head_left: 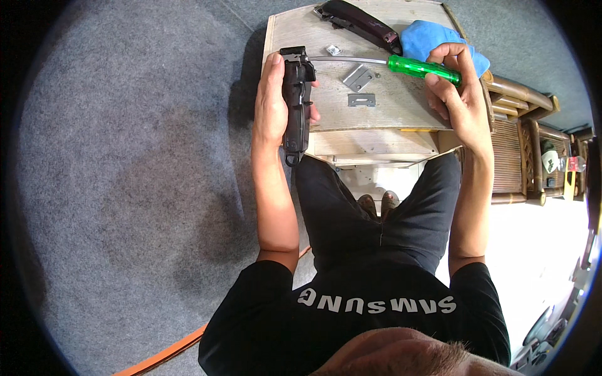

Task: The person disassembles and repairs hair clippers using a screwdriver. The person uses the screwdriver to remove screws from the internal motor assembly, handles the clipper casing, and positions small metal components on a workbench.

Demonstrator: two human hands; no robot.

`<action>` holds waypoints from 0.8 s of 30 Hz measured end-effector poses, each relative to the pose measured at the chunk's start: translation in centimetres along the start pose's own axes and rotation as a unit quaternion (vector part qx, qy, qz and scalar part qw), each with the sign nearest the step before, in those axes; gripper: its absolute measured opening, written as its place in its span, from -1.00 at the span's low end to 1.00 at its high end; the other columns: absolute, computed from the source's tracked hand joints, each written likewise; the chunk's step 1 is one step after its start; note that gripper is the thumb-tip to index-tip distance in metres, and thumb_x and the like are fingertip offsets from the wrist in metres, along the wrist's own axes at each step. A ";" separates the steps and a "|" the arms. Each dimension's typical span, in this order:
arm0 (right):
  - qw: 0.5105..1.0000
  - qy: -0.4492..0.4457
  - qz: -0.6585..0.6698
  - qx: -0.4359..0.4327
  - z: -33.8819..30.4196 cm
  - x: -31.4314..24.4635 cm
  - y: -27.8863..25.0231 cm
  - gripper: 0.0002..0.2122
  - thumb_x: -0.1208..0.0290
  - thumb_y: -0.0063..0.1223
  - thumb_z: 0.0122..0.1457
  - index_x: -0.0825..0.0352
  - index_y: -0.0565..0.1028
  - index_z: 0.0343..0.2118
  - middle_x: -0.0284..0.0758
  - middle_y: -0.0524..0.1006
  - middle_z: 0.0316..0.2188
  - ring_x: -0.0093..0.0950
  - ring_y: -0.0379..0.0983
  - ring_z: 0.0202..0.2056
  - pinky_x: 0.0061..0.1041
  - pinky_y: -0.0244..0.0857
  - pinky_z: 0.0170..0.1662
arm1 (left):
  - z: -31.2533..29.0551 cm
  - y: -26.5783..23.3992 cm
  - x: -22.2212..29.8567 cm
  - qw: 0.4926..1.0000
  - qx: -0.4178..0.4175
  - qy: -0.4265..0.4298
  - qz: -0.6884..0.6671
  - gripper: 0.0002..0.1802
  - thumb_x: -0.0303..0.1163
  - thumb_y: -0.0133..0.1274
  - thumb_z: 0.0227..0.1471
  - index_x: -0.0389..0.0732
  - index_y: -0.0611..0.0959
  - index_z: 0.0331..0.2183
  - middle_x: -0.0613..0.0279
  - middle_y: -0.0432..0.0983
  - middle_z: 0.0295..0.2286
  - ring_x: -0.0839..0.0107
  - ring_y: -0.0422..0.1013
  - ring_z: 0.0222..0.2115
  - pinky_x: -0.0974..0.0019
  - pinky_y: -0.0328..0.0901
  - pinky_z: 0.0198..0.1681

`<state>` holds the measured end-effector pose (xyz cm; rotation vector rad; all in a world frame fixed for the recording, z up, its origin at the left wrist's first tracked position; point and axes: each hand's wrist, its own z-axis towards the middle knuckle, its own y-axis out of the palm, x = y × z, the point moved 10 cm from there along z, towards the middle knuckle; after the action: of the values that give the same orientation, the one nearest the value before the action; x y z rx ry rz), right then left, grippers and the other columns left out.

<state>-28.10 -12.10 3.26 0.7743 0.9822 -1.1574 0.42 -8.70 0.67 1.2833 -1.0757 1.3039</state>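
My left hand (272,103) is wrapped round a black hair clipper (296,106), held upright at the left side of the wooden table. In my right hand (461,94) is a screwdriver with a green see-through handle (417,66). Its long metal shaft points left, and the tip reaches the clipper's head; whether it sits in a screw I cannot tell. Between my hands two metal clipper blades lie on the tabletop: a wider toothed one (358,78) and a smaller slotted plate (362,100). A small shiny piece (333,49) lies behind them.
Toward the table's (401,106) back lies a second, dark clipper (357,24), beside a crumpled blue cloth (433,41). An open drawer (370,143) sits under the near edge. Bamboo furniture (508,150) stands to the right, and grey carpet-like material (138,156) spreads on the left.
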 end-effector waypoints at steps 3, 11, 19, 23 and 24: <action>0.999 0.044 -0.001 -0.014 0.0 0.5 0.0 -0.75 0.33 0.11 0.41 0.29 0.34 0.01 -0.47 0.43 -0.40 -0.75 0.23 -0.57 -0.68 0.04 -0.55 | 0.0 0.1 -0.1 1.000 -0.014 -0.008 -0.024 -0.47 0.17 -0.25 0.37 -0.09 0.45 -0.04 0.10 0.58 -0.39 0.33 0.53 -0.70 0.35 0.44 -0.69; 1.000 0.017 -0.016 -0.007 0.2 0.5 0.0 -0.76 0.41 0.13 0.38 0.32 0.39 0.02 -0.47 0.45 -0.31 -0.75 0.30 -0.46 -0.73 0.12 -0.46 | 0.0 0.1 -0.1 1.000 -0.005 -0.008 -0.021 -0.52 -0.01 -0.28 0.32 -0.10 0.42 0.08 0.08 0.57 -0.36 0.28 0.53 -0.70 0.31 0.43 -0.67; 0.996 0.054 -0.075 -0.001 0.3 1.5 -0.2 -0.72 0.41 0.25 0.32 0.32 0.47 0.02 -0.41 0.47 -0.16 -0.63 0.41 -0.12 -0.53 0.32 0.00 | 0.0 0.3 0.3 1.000 0.006 -0.004 0.014 -0.52 -0.01 -0.22 0.34 -0.13 0.43 0.08 0.10 0.58 -0.40 0.30 0.52 -0.70 0.32 0.41 -0.67; 0.994 -0.062 -0.086 0.000 0.3 0.0 0.3 -0.68 0.40 0.32 0.27 0.30 0.49 0.03 -0.42 0.47 -0.12 -0.63 0.44 -0.14 -0.60 0.34 -0.02 | 0.0 0.0 0.3 0.999 0.023 -0.006 0.029 -0.52 0.01 -0.16 0.34 -0.14 0.43 0.08 0.09 0.59 -0.41 0.31 0.52 -0.70 0.31 0.41 -0.68; 0.997 -0.044 -0.067 -0.005 0.2 0.0 0.3 -0.66 0.42 0.34 0.25 0.29 0.50 0.04 -0.42 0.46 -0.11 -0.63 0.44 -0.15 -0.61 0.34 -0.03 | -0.1 -0.1 0.3 0.999 0.024 -0.006 0.030 -0.52 0.01 -0.16 0.34 -0.14 0.43 0.08 0.09 0.59 -0.41 0.31 0.52 -0.70 0.31 0.41 -0.68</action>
<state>-27.75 -12.25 3.33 0.6507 0.9774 -1.2909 0.51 -8.59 0.99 1.3047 -1.1039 1.3757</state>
